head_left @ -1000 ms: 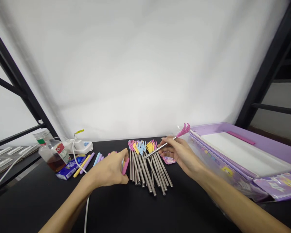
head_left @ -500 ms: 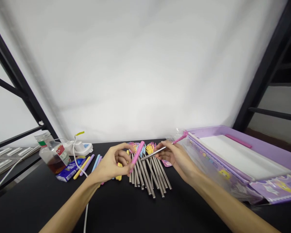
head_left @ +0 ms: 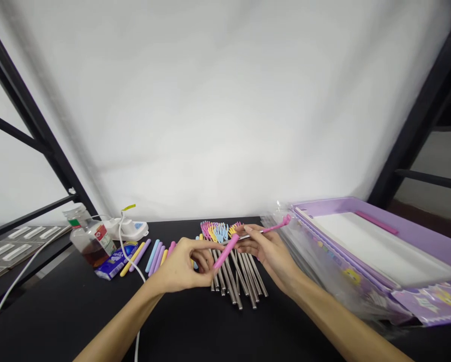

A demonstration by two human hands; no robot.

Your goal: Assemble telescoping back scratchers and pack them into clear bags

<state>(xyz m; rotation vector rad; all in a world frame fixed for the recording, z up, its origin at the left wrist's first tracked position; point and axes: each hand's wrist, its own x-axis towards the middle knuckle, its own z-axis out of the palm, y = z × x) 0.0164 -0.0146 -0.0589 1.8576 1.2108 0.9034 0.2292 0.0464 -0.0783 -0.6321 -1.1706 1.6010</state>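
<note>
**Left hand** (head_left: pixel 184 264) pinching pink plastic tubular grip (head_left: pixel 225 251) between thumb and fingertips, tube tilting upward above table. **Right hand** (head_left: pixel 268 254) pinching thin steel rod (head_left: pixel 248 236) with pink plastic claw tip (head_left: pixel 282 223). 2 pieces crossing near fingertips; contact not discernible. Fan of steel rods with pastel claw heads (head_left: pixel 240 286) lying under hands on black tabletop (head_left: pixel 78 311). Pastel tubular grips (head_left: pixel 153 256) lying to left; lilac plastic tray (head_left: pixel 323 206) sitting to right.
</note>
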